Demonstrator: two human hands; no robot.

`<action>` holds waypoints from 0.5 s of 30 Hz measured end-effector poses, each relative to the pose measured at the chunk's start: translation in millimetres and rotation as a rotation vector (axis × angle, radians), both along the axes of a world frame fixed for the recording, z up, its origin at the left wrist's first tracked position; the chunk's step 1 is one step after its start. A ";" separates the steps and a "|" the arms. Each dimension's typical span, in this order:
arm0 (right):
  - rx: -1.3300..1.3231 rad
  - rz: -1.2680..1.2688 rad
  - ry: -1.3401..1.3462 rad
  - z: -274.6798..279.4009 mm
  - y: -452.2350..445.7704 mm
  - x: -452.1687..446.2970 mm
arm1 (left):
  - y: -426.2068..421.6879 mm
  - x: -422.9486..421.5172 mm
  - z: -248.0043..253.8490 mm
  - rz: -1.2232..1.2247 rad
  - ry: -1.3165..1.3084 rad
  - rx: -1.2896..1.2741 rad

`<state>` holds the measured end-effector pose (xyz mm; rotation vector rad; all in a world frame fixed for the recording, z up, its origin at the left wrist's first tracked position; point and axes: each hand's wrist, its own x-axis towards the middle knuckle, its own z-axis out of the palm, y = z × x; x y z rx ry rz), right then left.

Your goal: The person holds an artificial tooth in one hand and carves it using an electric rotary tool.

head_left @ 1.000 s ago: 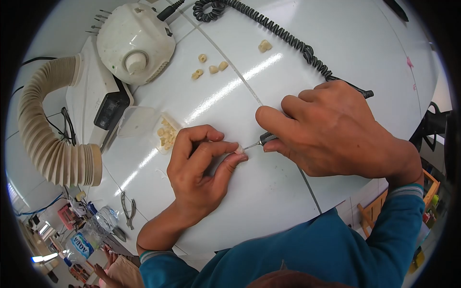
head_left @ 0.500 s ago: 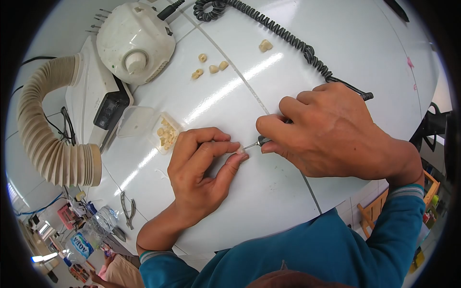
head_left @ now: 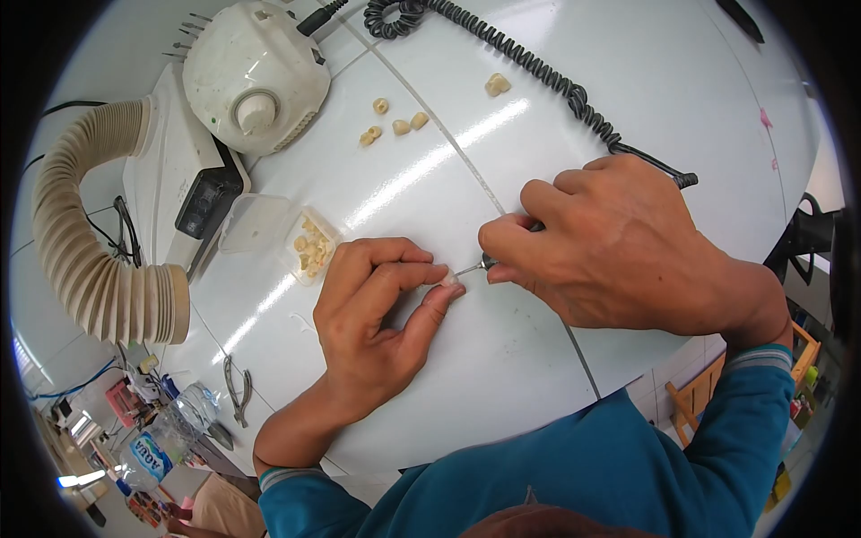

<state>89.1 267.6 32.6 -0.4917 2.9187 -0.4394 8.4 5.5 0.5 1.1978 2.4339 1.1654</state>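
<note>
Thumb and fingertips of my left hand [head_left: 377,314] pinch a small whitish tooth crown [head_left: 450,280], mostly covered by the fingers. My right hand [head_left: 601,242] is wrapped round a dark rotary handpiece [head_left: 489,262], its body largely hidden in the grip. From it a thin metal bur [head_left: 468,269] points left, its tip at the crown; whether it spins cannot be seen. Just beyond my left hand stands a small clear box [head_left: 314,247] with several cream tooth pieces, its lid [head_left: 254,224] folded out. A few specks lie on the white table [head_left: 502,377] below my hands.
A cream control unit [head_left: 256,76] with a knob stands at the upper left, beside a ribbed hose [head_left: 76,206]. Loose tooth crowns [head_left: 401,127] lie further back, near a coiled black cord [head_left: 511,49]. Pliers [head_left: 238,392] and a water bottle [head_left: 148,457] are at left.
My hands, the crown and the handpiece hold almost the same place. The view has shifted very slightly. At the lower left, another person's arm has moved.
</note>
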 end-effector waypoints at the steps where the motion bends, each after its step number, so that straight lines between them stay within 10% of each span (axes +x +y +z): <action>1: 0.006 0.003 0.011 -0.8 0.0 0.3 | -0.1 0.0 0.0 -0.002 0.000 0.000; 15: -0.018 -0.001 -0.027 0.1 -1.7 -2.3 | -0.5 0.2 1.4 0.002 -0.008 -0.006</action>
